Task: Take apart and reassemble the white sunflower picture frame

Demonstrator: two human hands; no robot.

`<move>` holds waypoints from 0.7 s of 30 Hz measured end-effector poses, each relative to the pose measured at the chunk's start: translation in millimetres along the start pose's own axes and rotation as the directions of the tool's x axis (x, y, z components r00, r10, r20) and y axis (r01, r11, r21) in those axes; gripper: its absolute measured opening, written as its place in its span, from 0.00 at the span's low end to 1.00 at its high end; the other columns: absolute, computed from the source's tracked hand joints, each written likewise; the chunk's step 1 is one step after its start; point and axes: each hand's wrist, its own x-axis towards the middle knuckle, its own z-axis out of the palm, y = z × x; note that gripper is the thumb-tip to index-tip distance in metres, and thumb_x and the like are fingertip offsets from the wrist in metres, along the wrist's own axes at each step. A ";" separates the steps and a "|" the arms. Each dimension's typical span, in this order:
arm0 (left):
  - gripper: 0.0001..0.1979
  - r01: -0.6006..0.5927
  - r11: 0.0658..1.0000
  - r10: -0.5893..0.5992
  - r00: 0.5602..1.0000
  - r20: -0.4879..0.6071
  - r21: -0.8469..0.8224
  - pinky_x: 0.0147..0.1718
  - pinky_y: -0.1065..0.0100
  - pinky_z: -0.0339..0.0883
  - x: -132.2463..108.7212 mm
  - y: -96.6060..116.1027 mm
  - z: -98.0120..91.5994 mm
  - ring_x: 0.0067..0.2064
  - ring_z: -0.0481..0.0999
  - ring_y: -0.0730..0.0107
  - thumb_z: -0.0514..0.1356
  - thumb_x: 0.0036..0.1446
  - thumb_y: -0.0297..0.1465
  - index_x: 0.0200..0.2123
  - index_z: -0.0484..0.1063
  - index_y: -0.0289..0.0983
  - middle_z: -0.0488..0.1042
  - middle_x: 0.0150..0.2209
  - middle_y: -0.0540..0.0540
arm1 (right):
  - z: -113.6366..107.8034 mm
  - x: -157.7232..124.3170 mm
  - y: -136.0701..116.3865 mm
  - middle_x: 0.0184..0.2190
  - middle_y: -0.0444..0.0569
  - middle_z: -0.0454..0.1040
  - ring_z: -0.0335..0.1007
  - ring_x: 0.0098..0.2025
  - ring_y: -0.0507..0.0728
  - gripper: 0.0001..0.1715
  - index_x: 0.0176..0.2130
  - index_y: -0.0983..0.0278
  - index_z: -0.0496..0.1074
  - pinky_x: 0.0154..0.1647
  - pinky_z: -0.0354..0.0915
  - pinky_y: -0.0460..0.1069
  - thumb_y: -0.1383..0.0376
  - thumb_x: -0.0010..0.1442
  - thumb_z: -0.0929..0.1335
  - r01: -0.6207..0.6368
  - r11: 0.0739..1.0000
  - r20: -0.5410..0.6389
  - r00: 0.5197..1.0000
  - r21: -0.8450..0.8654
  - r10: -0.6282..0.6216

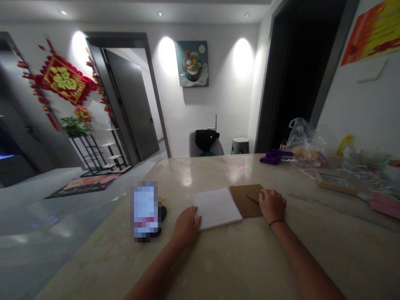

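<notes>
An open drawing pad with a blank white page lies on the table, its brown cover folded out to the right. My left hand is at the page's left edge, thumb and fingers closed around that edge. Over the outer part of the brown cover, my right hand has its fingers curled around a thin dark pencil-like stick. The stick's visible end points left across the cover. My right palm hides its other end.
A phone with a blurred screen stands on a dark holder left of my hands. Purple cloth, a clear plastic bag, a wooden frame and a pink item lie on the right. A grey chair is beyond the table.
</notes>
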 end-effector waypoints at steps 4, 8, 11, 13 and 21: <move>0.22 0.018 1.000 -0.018 1.000 0.003 -0.003 0.55 0.62 0.50 0.6 -0.1 2.0 0.55 0.62 0.60 0.46 0.56 0.32 0.52 0.61 0.28 0.65 0.53 0.35 | 5.1 -17.1 -36.5 0.45 0.51 0.70 0.62 0.47 0.57 0.19 0.43 0.63 0.69 0.49 0.54 0.51 0.59 0.59 0.57 0.213 0.973 0.063 0.974 0.091 -0.219; 0.22 0.086 0.995 -0.083 0.995 -0.050 0.048 0.55 0.59 0.48 3.5 -4.3 6.8 0.58 0.58 0.57 0.46 0.56 0.31 0.51 0.61 0.27 0.62 0.55 0.33 | 13.2 -38.5 -64.8 0.50 0.58 0.66 0.55 0.55 0.63 0.29 0.50 0.70 0.64 0.56 0.45 0.58 0.54 0.56 0.59 0.336 0.920 0.232 0.896 0.204 -0.379; 0.19 0.068 0.995 -0.064 0.996 -0.059 0.066 0.56 0.58 0.46 5.2 -6.4 5.6 0.58 0.57 0.58 0.47 0.55 0.29 0.47 0.67 0.29 0.64 0.54 0.34 | 14.3 -46.1 -71.1 0.53 0.61 0.63 0.50 0.58 0.66 0.32 0.53 0.74 0.61 0.58 0.41 0.60 0.55 0.56 0.59 0.301 0.924 0.297 0.883 0.238 -0.364; 0.18 0.074 0.997 -0.073 0.996 -0.059 0.009 0.55 0.60 0.47 5.7 -5.9 1.5 0.57 0.58 0.59 0.48 0.54 0.28 0.45 0.69 0.29 0.65 0.53 0.34 | 13.8 -47.1 -70.6 0.53 0.61 0.63 0.49 0.58 0.67 0.32 0.53 0.74 0.61 0.58 0.40 0.61 0.55 0.55 0.59 0.282 0.919 0.304 0.881 0.277 -0.362; 0.22 0.282 0.587 -0.369 0.927 0.059 -0.759 0.30 0.71 0.64 10.7 -2.5 -10.0 0.32 0.75 0.68 0.55 0.51 0.26 0.52 0.64 0.34 0.77 0.32 0.45 | 24.6 -38.9 -67.2 0.47 0.54 0.70 0.62 0.52 0.61 0.23 0.46 0.65 0.67 0.54 0.54 0.58 0.62 0.49 0.63 -0.029 0.657 0.184 0.968 0.754 -0.168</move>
